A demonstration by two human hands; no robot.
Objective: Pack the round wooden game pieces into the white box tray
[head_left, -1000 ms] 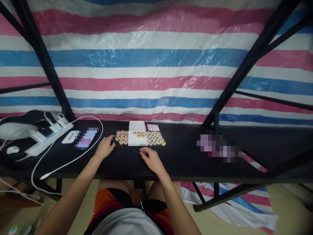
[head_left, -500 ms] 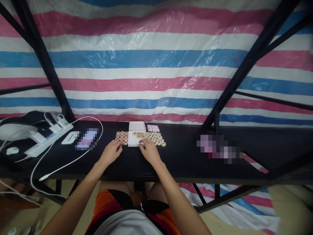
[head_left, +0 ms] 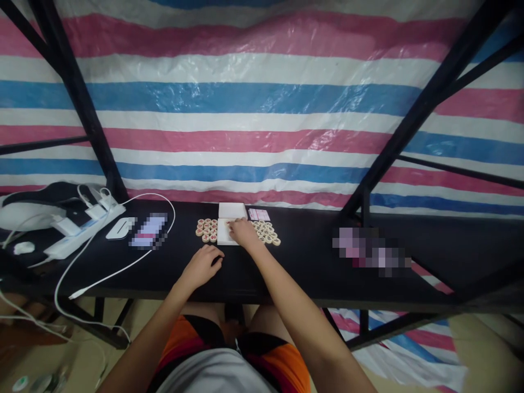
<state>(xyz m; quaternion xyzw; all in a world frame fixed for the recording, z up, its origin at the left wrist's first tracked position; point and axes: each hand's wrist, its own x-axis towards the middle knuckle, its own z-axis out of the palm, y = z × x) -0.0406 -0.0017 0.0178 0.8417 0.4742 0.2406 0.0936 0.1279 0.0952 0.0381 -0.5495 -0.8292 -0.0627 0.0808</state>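
Observation:
A white box [head_left: 224, 236] stands on the black table, its lid [head_left: 231, 210] behind it. Into the box reaches my right hand [head_left: 243, 231], fingers bent down and drawn together over the wooden Chinese chess pieces. Those fingers cover most of the pieces inside, and what they grip is hidden. My left hand [head_left: 203, 266] rests on the tabletop in front of the box, fingers loosely curved, thumb apart, holding nothing. Left of the box lie red-marked Chinese chess pieces [head_left: 207, 230] in a group. To the right are several dark-marked pieces [head_left: 268, 233], partly behind my right hand.
A pink-and-white card [head_left: 259, 214] lies behind the right group. At left are a blurred phone [head_left: 148, 230], a white cable [head_left: 110, 274] and a power strip [head_left: 84, 232] with chargers. Black metal posts [head_left: 380, 158] frame both sides before a striped plastic sheet [head_left: 245, 125].
My left hand has drawn back from the red pieces towards me and to the right. My right hand has moved further over the box, its fingers now down at the pieces inside.

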